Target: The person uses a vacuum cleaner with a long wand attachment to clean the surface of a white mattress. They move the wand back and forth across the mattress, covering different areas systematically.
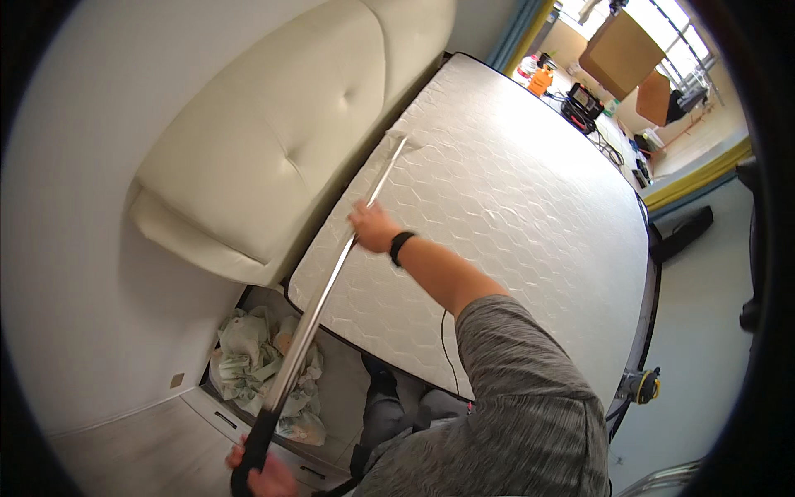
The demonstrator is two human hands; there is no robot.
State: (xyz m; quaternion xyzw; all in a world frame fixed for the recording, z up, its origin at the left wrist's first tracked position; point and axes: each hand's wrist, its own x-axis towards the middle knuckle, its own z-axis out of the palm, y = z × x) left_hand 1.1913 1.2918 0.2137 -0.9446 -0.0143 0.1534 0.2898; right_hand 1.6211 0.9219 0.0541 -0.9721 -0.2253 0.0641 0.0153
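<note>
A long silver pole (pixel 319 306) with a black grip runs from the lower left up to a flat clear head (pixel 403 142) that rests on the white quilted mattress (pixel 513 215) near the headboard. My right hand (pixel 373 225), a black band on its wrist, is closed around the pole's upper part. At the bottom edge, my left hand (pixel 267 476) grips the black end of the pole. My grey sleeve (pixel 522 398) fills the lower middle.
A cream tufted headboard (pixel 273 124) leans at the mattress's left side. Crumpled patterned cloth (pixel 257 373) lies in the gap below. A yellow and black tool (pixel 646 385) hangs at the bed's right edge. Cardboard (pixel 621 50), an orange container (pixel 540 80) and a black case (pixel 584 101) stand far back.
</note>
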